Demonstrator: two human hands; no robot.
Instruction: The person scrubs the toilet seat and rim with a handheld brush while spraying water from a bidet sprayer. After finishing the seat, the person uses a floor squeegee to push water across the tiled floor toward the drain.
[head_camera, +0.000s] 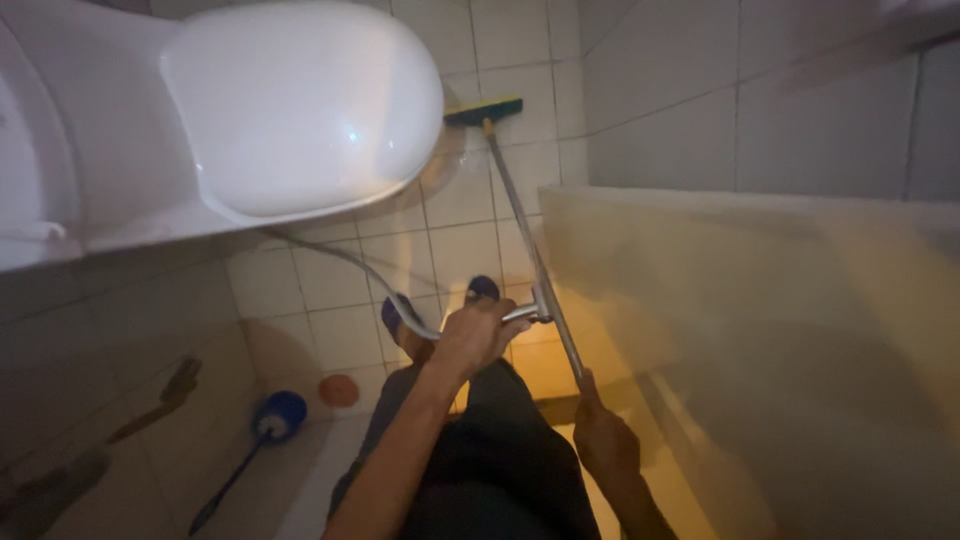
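Left hand (478, 335) closed around metal sprayer (528, 313), hose (350, 262) trailing toward toilet (300, 100). Right hand (603, 440) gripped on long brush handle (530, 250); brush head (484, 111) rests on tiled floor (330, 290) beside toilet.

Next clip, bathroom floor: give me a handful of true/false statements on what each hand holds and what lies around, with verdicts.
1. The right hand holds the long brush handle. True.
2. The left hand holds a metal spray nozzle on a hose. True.
3. The toilet lid is up. False: it is closed.
4. The brush head rests on the toilet. False: it is on the floor tiles beside it.
5. A blue-headed tool lies on the floor at left. True.
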